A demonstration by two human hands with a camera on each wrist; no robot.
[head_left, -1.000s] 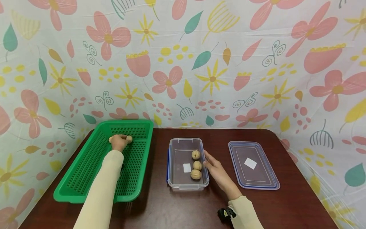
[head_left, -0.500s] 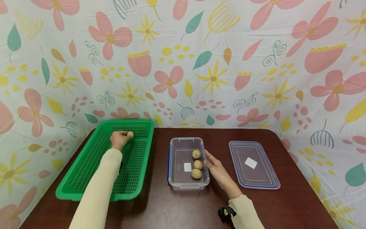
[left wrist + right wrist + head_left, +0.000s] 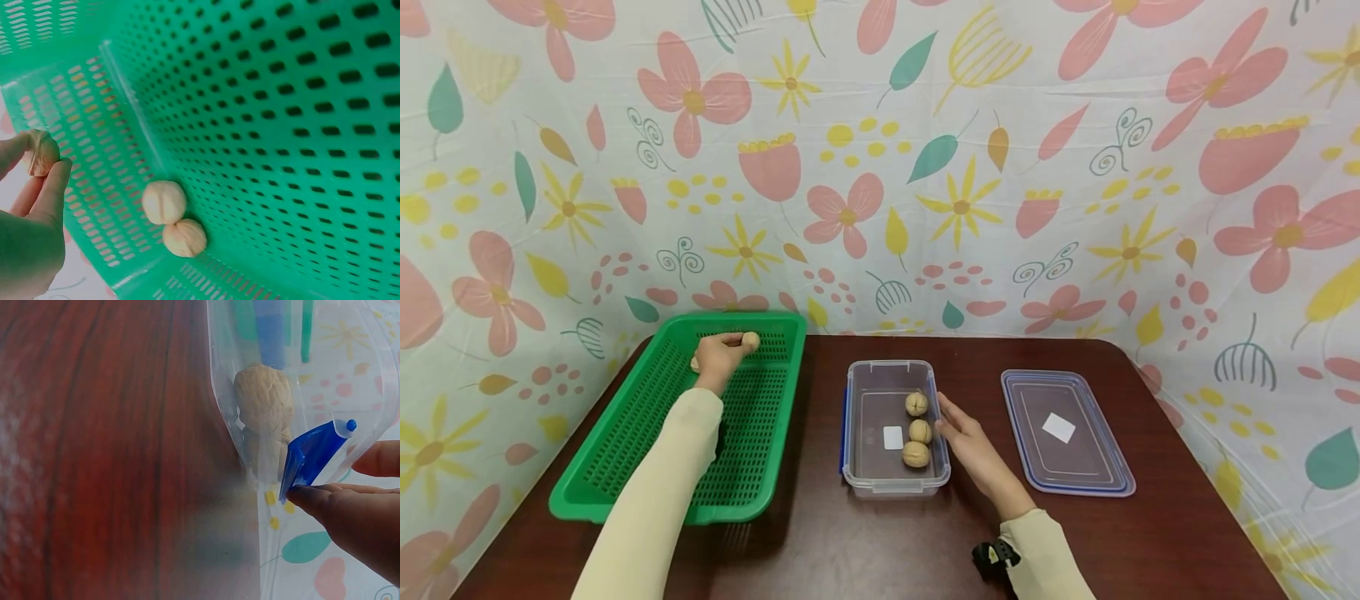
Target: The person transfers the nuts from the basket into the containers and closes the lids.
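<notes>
My left hand (image 3: 718,358) is over the far end of the green plastic basket (image 3: 767,492), pinching a walnut (image 3: 750,341) between thumb and fingers. In the left wrist view that walnut (image 3: 42,154) is off the basket floor, while two more walnuts, one paler (image 3: 164,202) and one beside it (image 3: 185,238), touch each other in a corner. At the clear plastic box (image 3: 868,486), my right hand (image 3: 973,450) rests against the right side with extended fingers. The right wrist view has its fingertips at a blue clip (image 3: 312,453). Three walnuts (image 3: 916,454) lie along the box's right side.
A clear lid with a blue seal (image 3: 1105,454) and a white label lies on the dark red-brown table (image 3: 820,550), right of the box. Behind the table hangs a floral cloth (image 3: 880,167). A black band (image 3: 992,560) is at the right wrist.
My left hand has lifted the pinched walnut slightly up and to the right from the basket's far end. The right hand and the box have stayed in place.
</notes>
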